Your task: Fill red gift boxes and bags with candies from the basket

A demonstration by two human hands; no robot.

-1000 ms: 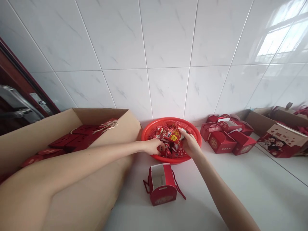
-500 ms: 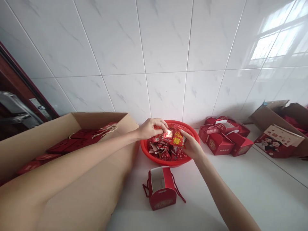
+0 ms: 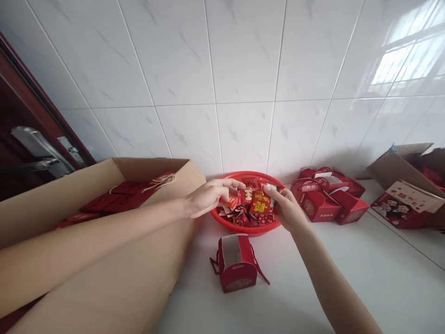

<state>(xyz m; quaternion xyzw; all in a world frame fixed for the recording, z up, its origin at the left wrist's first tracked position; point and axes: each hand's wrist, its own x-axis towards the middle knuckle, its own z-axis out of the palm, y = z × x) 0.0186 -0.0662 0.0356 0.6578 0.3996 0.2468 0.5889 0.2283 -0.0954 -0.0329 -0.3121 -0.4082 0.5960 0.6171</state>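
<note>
Over a red plastic basket (image 3: 227,226) full of small red packets, my right hand (image 3: 289,209) pinches a red packet with yellow print (image 3: 261,202). My left hand (image 3: 208,197) is at the basket's left side, its fingers closed on a small orange-red packet (image 3: 231,201). Another red packet with a pale mark (image 3: 246,195) lies between the two hands; which hand bears it I cannot tell. In front of the basket a small red gift box (image 3: 238,273) stands upright with its top open and red cord handles at its sides.
A large cardboard box (image 3: 139,273) holding red boxes (image 3: 118,202) fills the left side. Several red gift boxes (image 3: 320,206) stand right of the basket. Farther right are a printed box (image 3: 399,206) and an open carton (image 3: 399,167). A tiled wall (image 3: 243,134) rises behind.
My left hand has shifted left, and an orange-red packet now shows at its fingers. My right hand still has the yellow-printed packet. The whole view has shifted slightly.
</note>
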